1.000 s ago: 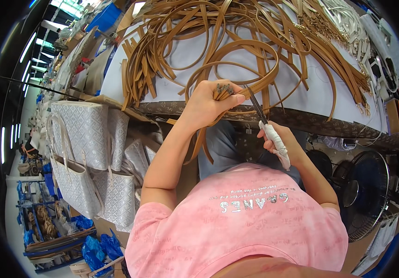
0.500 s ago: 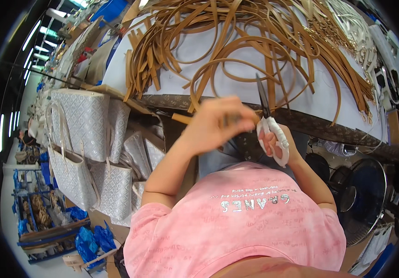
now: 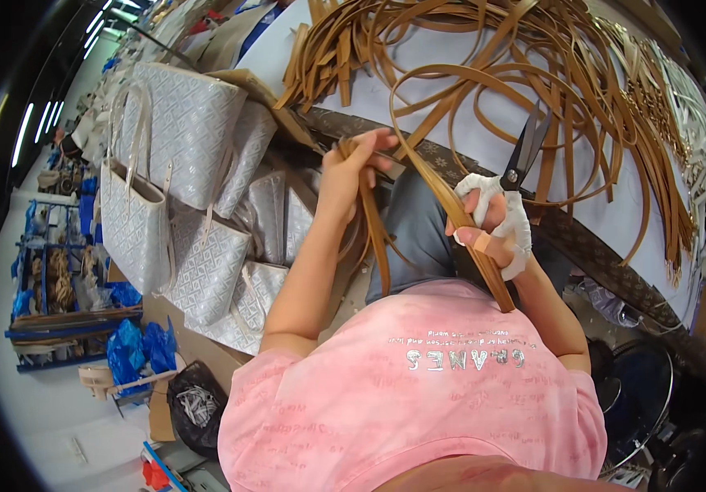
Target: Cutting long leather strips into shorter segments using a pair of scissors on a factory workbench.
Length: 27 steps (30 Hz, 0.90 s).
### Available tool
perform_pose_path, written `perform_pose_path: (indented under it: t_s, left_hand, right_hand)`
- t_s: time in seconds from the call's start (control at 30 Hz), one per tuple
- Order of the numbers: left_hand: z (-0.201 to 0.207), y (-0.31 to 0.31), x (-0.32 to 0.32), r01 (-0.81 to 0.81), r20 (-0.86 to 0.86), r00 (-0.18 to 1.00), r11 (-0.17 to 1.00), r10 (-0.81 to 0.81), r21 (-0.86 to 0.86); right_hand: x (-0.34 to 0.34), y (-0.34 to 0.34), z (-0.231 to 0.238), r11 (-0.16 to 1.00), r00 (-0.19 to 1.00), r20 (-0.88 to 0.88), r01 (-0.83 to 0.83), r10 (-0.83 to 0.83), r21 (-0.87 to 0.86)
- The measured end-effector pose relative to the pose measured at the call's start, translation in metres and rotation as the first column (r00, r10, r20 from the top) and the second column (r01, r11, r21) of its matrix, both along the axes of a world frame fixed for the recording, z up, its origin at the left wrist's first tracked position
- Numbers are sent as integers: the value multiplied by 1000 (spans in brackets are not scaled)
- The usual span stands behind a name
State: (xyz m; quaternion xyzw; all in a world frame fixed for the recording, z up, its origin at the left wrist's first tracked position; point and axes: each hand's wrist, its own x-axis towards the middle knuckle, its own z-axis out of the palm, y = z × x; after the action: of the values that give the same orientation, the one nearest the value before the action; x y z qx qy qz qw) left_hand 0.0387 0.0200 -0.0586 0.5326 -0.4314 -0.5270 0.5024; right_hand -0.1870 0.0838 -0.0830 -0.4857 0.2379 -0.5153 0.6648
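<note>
My left hand (image 3: 345, 180) is closed around a small bunch of brown strips (image 3: 376, 234), whose ends dangle over my lap. To its right, my right hand (image 3: 496, 234) has its fingers through the white-wrapped handles of a pair of scissors (image 3: 525, 152). The blades point up and away, slightly parted. That same hand also pinches a long brown strap (image 3: 427, 174), one end of which reaches down to my pink shirt (image 3: 419, 394). The strap's other part loops up toward the table. What lies inside each palm is hidden.
A tangled heap of brown straps (image 3: 468, 78) covers much of the white table (image 3: 673, 283). Several patterned grey-white bags (image 3: 181, 131) stand at my left. A black fan (image 3: 636, 402) is at the lower right. Blue plastic bags (image 3: 127, 353) lie beside a rack farther left.
The view has shifted. My left hand has drawn away from the scissors to the left, with strips now visible in it. A long strap now shows in my right hand alongside the scissors.
</note>
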Motion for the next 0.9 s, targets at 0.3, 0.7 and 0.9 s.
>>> perform_pose_path:
  t_s: [0.3, 0.7, 0.9]
  left_hand:
    - [57, -45, -7, 368, -156, 900, 902, -406, -225]
    - [71, 1, -49, 549, 243, 813, 836, -529, -19]
    - [74, 3, -52, 590, 281, 778, 807, -562, -21]
  right_hand:
    - [-25, -9, -20, 969, 950, -253, -131, 183, 210]
    - [-51, 11, 10, 998, 789, -613, -63, 42, -13]
    - [-55, 16, 16, 995, 731, -681, -40, -36, -96]
